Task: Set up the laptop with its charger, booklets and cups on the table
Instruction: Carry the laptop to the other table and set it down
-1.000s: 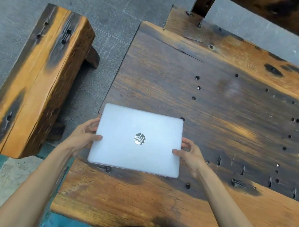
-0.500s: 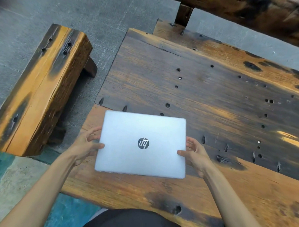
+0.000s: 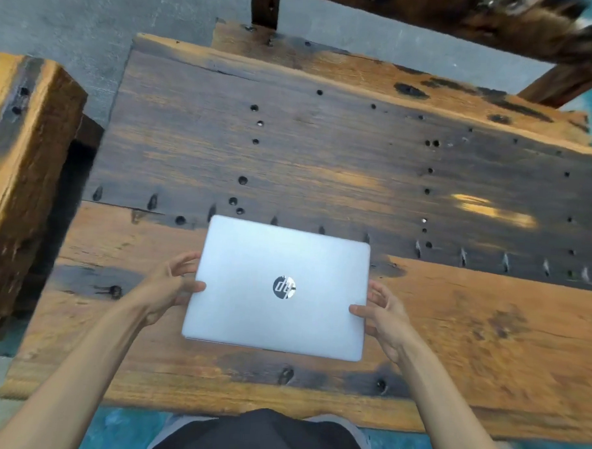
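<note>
Laptop: silver, lid closed, logo up; sits over the near-middle of the table, long edges running left to right, slightly skewed. Whether its base rests on the wood or hangs just above it cannot be told.
Left hand: clasps the laptop's left edge, thumb on the lid, fingers curled beside and under the edge.
Right hand: clasps the right edge the same way, thumb on the lid, fingers spread behind.
Table: rough wooden planks, dark band across the middle, many bolt holes and notches; surface uneven.
Other task items: charger, booklets and cups not in view.
Bench: heavy wooden block at left, well apart from the laptop.
Step, judged: laptop being set down; the setup is at its start.
Risk 1: fingers under the edges may be pinched, or may drag the laptop askew on release.
Risk 2: a foot landing on a hole or plank seam could leave the laptop rocking.
Risk 3: placed near the front edge, it may leave little room for what goes in front of it; ample space lies far and right.
</note>
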A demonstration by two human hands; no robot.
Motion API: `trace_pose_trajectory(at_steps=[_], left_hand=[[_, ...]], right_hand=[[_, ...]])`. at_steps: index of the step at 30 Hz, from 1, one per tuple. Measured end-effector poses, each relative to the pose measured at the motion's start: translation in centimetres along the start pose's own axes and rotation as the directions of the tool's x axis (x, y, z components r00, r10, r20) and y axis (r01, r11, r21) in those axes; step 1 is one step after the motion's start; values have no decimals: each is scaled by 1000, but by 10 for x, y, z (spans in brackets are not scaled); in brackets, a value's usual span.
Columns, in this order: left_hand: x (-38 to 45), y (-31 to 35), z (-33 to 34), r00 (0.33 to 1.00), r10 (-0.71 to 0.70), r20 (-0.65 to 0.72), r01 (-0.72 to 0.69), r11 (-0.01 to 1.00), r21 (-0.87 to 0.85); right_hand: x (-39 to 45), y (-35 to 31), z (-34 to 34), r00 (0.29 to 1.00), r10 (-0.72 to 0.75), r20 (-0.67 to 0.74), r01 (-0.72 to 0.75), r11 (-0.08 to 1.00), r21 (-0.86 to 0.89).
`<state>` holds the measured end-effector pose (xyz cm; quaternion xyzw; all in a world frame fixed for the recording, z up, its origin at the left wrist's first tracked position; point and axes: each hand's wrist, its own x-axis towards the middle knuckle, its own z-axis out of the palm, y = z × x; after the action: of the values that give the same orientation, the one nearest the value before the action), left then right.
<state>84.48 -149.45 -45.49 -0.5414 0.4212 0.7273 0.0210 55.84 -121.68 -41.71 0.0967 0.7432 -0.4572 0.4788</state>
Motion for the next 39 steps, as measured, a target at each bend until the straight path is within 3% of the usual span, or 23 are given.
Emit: trace_pose_trajectory(at_steps=[10, 27, 34, 39], left_hand=[[13, 3, 190, 999, 16, 28, -20, 993, 117], [82, -13, 567, 999, -36, 27, 29, 975, 221], [110, -24, 651, 998, -35, 50, 20, 958, 285], [116, -37, 689, 999, 39, 4, -38, 935, 351]], right_hand=[[30, 12, -179, 998, 3, -59, 2, 996, 94], [151, -10, -522, 980, 41, -194, -36, 999, 29], [190, -10, -601, 968, 20, -250, -27, 999, -26], [206, -8, -635, 966, 19, -259, -26, 999, -24]])
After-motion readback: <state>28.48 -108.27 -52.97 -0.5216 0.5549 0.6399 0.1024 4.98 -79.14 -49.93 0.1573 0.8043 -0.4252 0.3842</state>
